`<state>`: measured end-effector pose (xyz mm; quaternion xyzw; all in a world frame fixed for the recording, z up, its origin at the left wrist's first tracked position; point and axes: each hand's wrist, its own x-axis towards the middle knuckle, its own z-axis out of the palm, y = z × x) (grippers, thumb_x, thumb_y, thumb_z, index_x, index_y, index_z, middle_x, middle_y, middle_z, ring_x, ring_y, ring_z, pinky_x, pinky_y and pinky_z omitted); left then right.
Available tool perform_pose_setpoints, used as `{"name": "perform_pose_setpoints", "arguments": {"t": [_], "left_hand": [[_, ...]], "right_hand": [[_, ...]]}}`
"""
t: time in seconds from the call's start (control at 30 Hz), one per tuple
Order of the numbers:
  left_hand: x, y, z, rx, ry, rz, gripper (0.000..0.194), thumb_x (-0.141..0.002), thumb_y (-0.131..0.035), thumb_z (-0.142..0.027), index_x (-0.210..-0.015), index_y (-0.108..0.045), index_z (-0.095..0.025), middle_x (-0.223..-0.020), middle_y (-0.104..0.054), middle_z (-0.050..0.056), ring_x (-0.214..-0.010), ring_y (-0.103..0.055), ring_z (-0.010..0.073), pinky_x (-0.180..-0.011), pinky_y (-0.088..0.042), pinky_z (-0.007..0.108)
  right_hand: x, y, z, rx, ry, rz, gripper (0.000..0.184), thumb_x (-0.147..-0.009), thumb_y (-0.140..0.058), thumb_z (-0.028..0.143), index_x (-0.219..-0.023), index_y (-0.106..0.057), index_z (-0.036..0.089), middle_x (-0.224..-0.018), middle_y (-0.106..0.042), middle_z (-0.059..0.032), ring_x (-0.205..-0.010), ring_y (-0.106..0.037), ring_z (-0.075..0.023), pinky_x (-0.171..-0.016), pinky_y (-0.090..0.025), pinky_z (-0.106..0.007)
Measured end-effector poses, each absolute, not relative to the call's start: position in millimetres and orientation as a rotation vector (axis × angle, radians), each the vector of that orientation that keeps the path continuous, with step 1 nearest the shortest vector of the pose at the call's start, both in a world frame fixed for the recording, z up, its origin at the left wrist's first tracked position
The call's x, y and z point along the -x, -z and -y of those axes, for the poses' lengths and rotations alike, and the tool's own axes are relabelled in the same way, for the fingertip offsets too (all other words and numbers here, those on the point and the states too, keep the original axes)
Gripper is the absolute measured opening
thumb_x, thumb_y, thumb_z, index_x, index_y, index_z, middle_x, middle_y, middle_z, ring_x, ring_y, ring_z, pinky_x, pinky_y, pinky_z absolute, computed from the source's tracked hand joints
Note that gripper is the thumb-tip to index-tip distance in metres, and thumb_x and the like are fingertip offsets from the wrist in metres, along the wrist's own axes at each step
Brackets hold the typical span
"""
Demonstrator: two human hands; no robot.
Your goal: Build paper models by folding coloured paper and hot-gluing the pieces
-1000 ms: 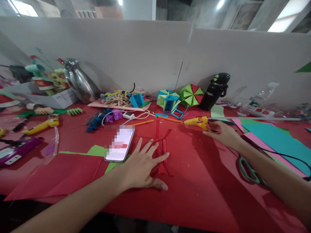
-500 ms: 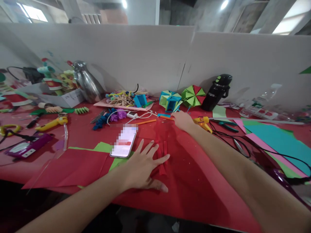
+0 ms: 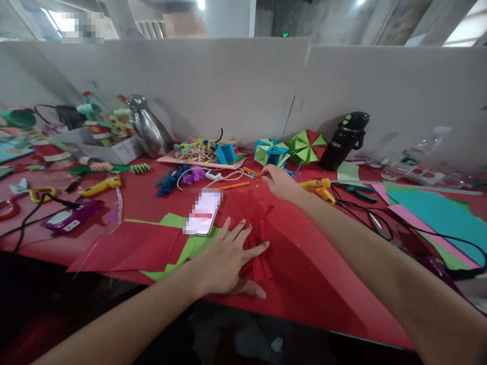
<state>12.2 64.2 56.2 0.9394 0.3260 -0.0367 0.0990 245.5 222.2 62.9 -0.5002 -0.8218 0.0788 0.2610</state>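
My left hand (image 3: pixel 228 258) lies with fingers spread at the front of the red-covered table. Its fingers rest beside and partly over several narrow red paper strips (image 3: pixel 262 253). Farther back, my right hand (image 3: pixel 281 183) reaches out with its fingers drawn together at the end of a short orange paper strip (image 3: pixel 251 172); the grip itself is partly hidden. Another orange strip (image 3: pixel 236 186) lies to its left. Behind the right hand stand a blue and green folded paper piece (image 3: pixel 271 153) and a green and red one (image 3: pixel 307 147).
A phone (image 3: pixel 205 213) lies left of centre, near red paper sheets (image 3: pixel 129 248). Yellow glue guns (image 3: pixel 317 186) lie on both sides, with black cables at right. A black bottle (image 3: pixel 344 142) and a steel jug (image 3: pixel 148 126) stand by the partition.
My right hand has moved slightly left and away from me, and the short orange strip has shifted the same way. My left hand stays spread. The camera view has turned a little left.
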Motion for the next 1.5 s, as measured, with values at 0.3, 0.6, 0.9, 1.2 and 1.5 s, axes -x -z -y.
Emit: {"name": "perform_pose_setpoints", "arguments": {"t": [0.3,0.6,0.9,1.2,1.5], "left_hand": [[-27.6,-50.5,-46.0,-2.754,0.09,-0.96,0.099,-0.077,-0.037,-0.091,-0.158,-0.022,-0.037,-0.164,-0.02,0.02,-0.153,-0.01,0.0408,-0.118,-0.009,0.065],[-46.8,-47.7,-32.4,-2.754,0.026,-0.939,0.098,-0.078,-0.043,-0.089,-0.158,-0.023,-0.036,-0.166,-0.017,0.016,-0.153,-0.012,0.0403,-0.119,-0.005,0.064],[-45.5,-49.9,-35.1,-2.79,-0.009,-0.895,0.094,-0.082,-0.04,-0.087,-0.158,-0.028,-0.032,-0.164,-0.026,0.016,-0.153,-0.015,0.0394,-0.12,-0.004,0.063],[-45.0,-52.1,-38.7,-2.747,0.009,-0.894,0.099,-0.08,-0.033,-0.089,-0.158,-0.027,-0.028,-0.161,-0.029,0.02,-0.152,-0.018,0.0391,-0.12,-0.006,0.063],[-46.6,-46.7,-42.1,-2.772,-0.032,-0.878,0.098,-0.079,-0.041,-0.088,-0.157,-0.03,-0.031,-0.16,-0.032,0.018,-0.149,-0.024,0.0434,-0.119,-0.009,0.063]], "right_hand": [[-337.8,-87.7,-68.8,1.187,-0.913,1.94,0.021,-0.094,-0.059,0.042,-0.104,-0.059,0.023,-0.086,-0.066,-0.0025,-0.068,-0.064,-0.0155,-0.068,-0.055,-0.032],[-311.5,-51.1,-45.3,1.333,-0.669,2.086,0.015,-0.094,-0.057,0.037,-0.096,-0.064,0.023,-0.094,-0.071,-0.0047,-0.084,-0.066,-0.0201,-0.077,-0.053,-0.035],[-303.0,-28.0,-77.2,1.321,-0.474,2.127,0.011,-0.095,-0.057,0.028,-0.099,-0.064,0.022,-0.099,-0.07,-0.0052,-0.092,-0.065,-0.0209,-0.085,-0.05,-0.036],[-302.6,-19.3,-79.0,1.286,-0.431,2.177,0.012,-0.096,-0.055,0.028,-0.098,-0.066,0.023,-0.098,-0.069,-0.0069,-0.095,-0.064,-0.023,-0.09,-0.05,-0.039],[-303.8,-28.1,-81.7,1.294,-0.325,2.273,0.019,-0.098,-0.051,0.029,-0.105,-0.069,0.025,-0.105,-0.068,-0.007,-0.099,-0.064,-0.0232,-0.092,-0.052,-0.039]]}}
